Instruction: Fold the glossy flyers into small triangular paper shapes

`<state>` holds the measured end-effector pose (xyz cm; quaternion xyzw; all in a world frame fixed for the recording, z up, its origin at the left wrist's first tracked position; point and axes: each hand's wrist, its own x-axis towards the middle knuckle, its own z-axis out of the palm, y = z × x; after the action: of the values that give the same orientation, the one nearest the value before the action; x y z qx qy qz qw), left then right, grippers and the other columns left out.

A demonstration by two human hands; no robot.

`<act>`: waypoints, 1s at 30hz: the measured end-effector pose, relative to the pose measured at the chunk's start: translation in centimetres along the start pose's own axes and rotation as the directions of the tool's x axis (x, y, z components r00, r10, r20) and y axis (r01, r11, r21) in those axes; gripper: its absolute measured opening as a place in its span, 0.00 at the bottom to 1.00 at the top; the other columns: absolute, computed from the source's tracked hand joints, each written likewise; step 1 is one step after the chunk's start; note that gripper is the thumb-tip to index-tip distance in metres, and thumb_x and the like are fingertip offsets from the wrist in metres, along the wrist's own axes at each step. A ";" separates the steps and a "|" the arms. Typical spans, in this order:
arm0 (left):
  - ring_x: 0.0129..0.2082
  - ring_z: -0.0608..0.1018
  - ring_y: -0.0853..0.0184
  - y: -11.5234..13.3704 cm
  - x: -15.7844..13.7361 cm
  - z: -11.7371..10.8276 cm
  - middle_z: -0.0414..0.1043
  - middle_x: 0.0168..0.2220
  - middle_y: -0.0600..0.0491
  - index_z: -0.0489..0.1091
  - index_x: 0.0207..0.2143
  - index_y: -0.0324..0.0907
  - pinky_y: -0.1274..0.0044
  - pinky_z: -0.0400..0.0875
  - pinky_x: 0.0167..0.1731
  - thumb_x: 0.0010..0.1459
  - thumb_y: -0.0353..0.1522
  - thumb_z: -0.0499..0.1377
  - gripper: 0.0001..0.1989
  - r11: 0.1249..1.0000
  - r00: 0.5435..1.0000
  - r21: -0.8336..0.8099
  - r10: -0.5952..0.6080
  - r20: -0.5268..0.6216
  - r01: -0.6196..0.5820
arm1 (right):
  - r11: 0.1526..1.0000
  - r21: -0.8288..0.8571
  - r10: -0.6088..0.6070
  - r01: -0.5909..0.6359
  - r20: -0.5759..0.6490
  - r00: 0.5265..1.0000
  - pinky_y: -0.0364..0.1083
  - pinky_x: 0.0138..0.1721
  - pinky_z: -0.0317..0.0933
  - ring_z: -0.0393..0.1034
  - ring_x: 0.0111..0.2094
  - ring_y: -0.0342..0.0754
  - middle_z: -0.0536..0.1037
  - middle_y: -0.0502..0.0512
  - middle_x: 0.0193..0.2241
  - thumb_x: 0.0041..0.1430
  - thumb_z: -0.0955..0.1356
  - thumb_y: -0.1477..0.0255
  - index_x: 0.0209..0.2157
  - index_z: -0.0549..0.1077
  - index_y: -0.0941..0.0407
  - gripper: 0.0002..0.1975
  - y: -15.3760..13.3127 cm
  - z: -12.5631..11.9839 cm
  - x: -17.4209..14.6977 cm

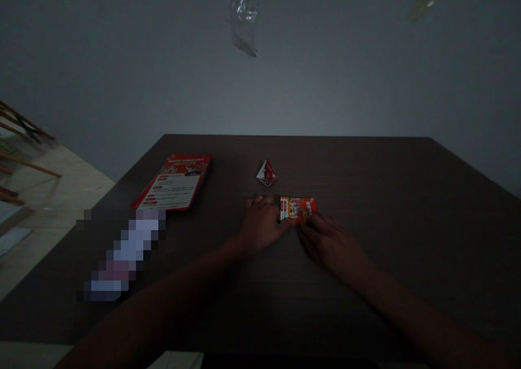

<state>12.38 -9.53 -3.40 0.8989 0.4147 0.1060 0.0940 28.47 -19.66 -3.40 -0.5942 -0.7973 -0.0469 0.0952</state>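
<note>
A folded red and white leaflet (299, 209) lies on the table between my two hands. My left hand (261, 222) presses on its left end, thumb stretched along the near edge and fingers bent over the far side, hiding part of the paper. At the lower right corner, my right hand (331, 244) grips the leaflet with its fingers curled together. Just beyond them sits a small pointed shape folded from red and white paper (267, 172), touched by neither hand.
A stack of red and white leaflets (175, 184) lies on the left of the dark table (366, 173). In front of it is a blurred-out long object (126, 255). Clear plastic (244, 16) hangs on the wall behind. Wooden legs (28, 165) stand at far left.
</note>
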 end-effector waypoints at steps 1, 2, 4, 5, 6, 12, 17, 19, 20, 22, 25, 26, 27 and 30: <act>0.39 0.67 0.58 0.0 0.1 0.0 0.69 0.33 0.48 0.72 0.24 0.41 0.66 0.57 0.39 0.52 0.52 0.53 0.24 1.000 1.000 -0.003 -0.004 0.004 0.004 | 1.000 -0.003 0.002 -0.002 0.000 1.000 0.49 0.42 0.58 0.65 0.39 0.51 0.72 0.59 0.36 0.61 0.60 0.72 0.39 0.72 0.57 0.11 0.0 0.0 0.0; 0.39 0.67 0.58 0.0 0.1 0.0 0.70 0.32 0.48 0.72 0.24 0.41 0.66 0.57 0.39 0.52 0.52 0.53 0.24 1.000 1.000 -0.010 -0.009 0.014 0.009 | 1.000 -0.004 0.004 -0.004 -0.002 1.000 0.49 0.42 0.58 0.65 0.39 0.51 0.72 0.59 0.36 0.61 0.60 0.72 0.38 0.73 0.57 0.10 0.0 -0.1 0.0; 0.40 0.68 0.58 -0.2 0.2 -0.1 0.70 0.32 0.49 0.72 0.24 0.42 0.66 0.58 0.39 0.51 0.50 0.55 0.22 1.000 0.999 -0.023 -0.016 0.042 0.017 | 1.000 0.003 0.005 -0.005 -0.006 1.000 0.49 0.42 0.58 0.66 0.39 0.50 0.72 0.58 0.35 0.61 0.60 0.72 0.37 0.73 0.57 0.10 0.0 -0.1 0.0; 0.40 0.68 0.58 -0.3 0.3 -0.2 0.70 0.33 0.49 0.72 0.24 0.42 0.66 0.58 0.40 0.51 0.49 0.56 0.20 1.000 0.998 -0.024 -0.017 0.057 0.019 | 1.000 0.007 0.005 -0.005 -0.006 1.000 0.48 0.41 0.58 0.66 0.38 0.50 0.72 0.58 0.35 0.61 0.60 0.72 0.37 0.73 0.57 0.10 0.1 -0.2 0.0; 0.40 0.68 0.57 -0.4 0.3 -0.3 0.70 0.33 0.49 0.73 0.24 0.42 0.66 0.58 0.40 0.51 0.47 0.57 0.18 1.000 0.997 -0.023 -0.017 0.070 0.019 | 1.000 0.011 0.005 -0.005 -0.003 1.000 0.48 0.41 0.58 0.66 0.38 0.50 0.71 0.58 0.35 0.61 0.60 0.72 0.37 0.73 0.57 0.11 0.1 -0.2 0.0; 0.42 0.69 0.57 -1.2 0.5 -1.0 0.71 0.36 0.50 0.75 0.27 0.45 0.64 0.58 0.43 0.51 0.43 0.57 0.13 0.998 0.987 -0.060 -0.017 0.162 0.027 | 1.000 0.025 0.014 -0.015 0.023 1.000 0.49 0.43 0.58 0.65 0.39 0.50 0.71 0.58 0.36 0.61 0.60 0.72 0.39 0.73 0.57 0.11 0.2 -0.4 -0.1; 0.42 0.69 0.57 -1.8 0.6 -1.0 0.71 0.36 0.50 0.75 0.29 0.46 0.64 0.58 0.42 0.50 0.42 0.58 0.11 0.997 0.983 -0.071 -0.009 0.183 0.023 | 0.999 0.036 0.012 -0.012 0.011 1.000 0.49 0.43 0.59 0.65 0.40 0.50 0.72 0.58 0.36 0.62 0.60 0.71 0.39 0.73 0.57 0.12 0.4 -0.2 -0.2; 0.43 0.69 0.58 -2.1 0.6 -1.1 0.72 0.37 0.51 0.75 0.30 0.47 0.64 0.59 0.42 0.49 0.41 0.58 0.10 0.996 0.978 -0.081 -0.026 0.205 0.044 | 0.999 0.050 0.009 -0.009 0.007 1.000 0.50 0.43 0.59 0.65 0.40 0.51 0.72 0.58 0.36 0.62 0.60 0.70 0.39 0.73 0.57 0.12 0.5 0.0 -0.2; 0.43 0.69 0.58 -2.3 0.7 -1.2 0.72 0.37 0.51 0.75 0.31 0.47 0.65 0.59 0.43 0.49 0.40 0.59 0.10 0.995 0.976 -0.088 -0.035 0.216 0.055 | 0.998 0.057 0.008 -0.008 0.004 1.000 0.50 0.44 0.60 0.65 0.40 0.51 0.72 0.58 0.36 0.62 0.60 0.70 0.39 0.73 0.57 0.12 0.6 0.1 -0.2; 0.44 0.68 0.57 -2.6 0.6 -1.3 0.72 0.37 0.52 0.75 0.31 0.47 0.66 0.58 0.43 0.48 0.41 0.59 0.10 0.992 0.973 -0.108 -0.038 0.230 0.065 | 0.998 0.067 0.009 -0.009 0.005 1.000 0.50 0.44 0.61 0.66 0.40 0.51 0.71 0.59 0.38 0.62 0.60 0.70 0.39 0.73 0.57 0.12 0.7 0.1 -0.2; 0.44 0.68 0.57 -2.8 0.5 -1.3 0.71 0.37 0.52 0.75 0.31 0.46 0.65 0.58 0.43 0.47 0.41 0.60 0.11 0.989 0.977 -0.130 -0.042 0.210 0.070 | 0.997 0.079 0.010 -0.011 0.016 1.000 0.50 0.44 0.62 0.65 0.41 0.51 0.71 0.59 0.38 0.62 0.59 0.70 0.39 0.73 0.57 0.12 0.7 0.0 -0.2; 0.44 0.68 0.58 -2.8 0.4 -1.2 0.71 0.38 0.51 0.74 0.31 0.46 0.65 0.58 0.43 0.47 0.40 0.60 0.10 0.989 0.981 -0.133 -0.041 0.192 0.067 | 0.996 0.084 0.006 -0.008 0.016 1.000 0.50 0.44 0.62 0.65 0.41 0.51 0.71 0.59 0.38 0.62 0.59 0.71 0.39 0.73 0.57 0.12 0.7 -0.1 -0.2; 0.45 0.67 0.58 -2.9 0.4 -1.1 0.70 0.38 0.51 0.74 0.32 0.46 0.65 0.58 0.43 0.47 0.39 0.60 0.10 0.989 0.985 -0.135 -0.035 0.168 0.058 | 0.996 0.089 0.005 -0.006 0.015 1.000 0.50 0.44 0.62 0.65 0.41 0.51 0.71 0.59 0.38 0.62 0.59 0.71 0.39 0.73 0.57 0.12 0.7 -0.1 -0.2; 0.45 0.67 0.59 -2.9 0.2 -0.8 0.69 0.42 0.50 0.74 0.34 0.45 0.66 0.59 0.44 0.49 0.36 0.58 0.10 0.988 0.997 -0.157 0.002 0.080 0.010 | 0.995 0.101 0.009 -0.009 0.004 1.000 0.49 0.43 0.63 0.66 0.41 0.50 0.71 0.59 0.40 0.62 0.60 0.71 0.39 0.73 0.57 0.12 0.6 -0.1 -0.2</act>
<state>10.24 -7.45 -3.33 0.8913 0.4028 0.1021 0.1814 29.14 -19.69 -3.38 -0.5921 -0.7962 -0.0051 0.1241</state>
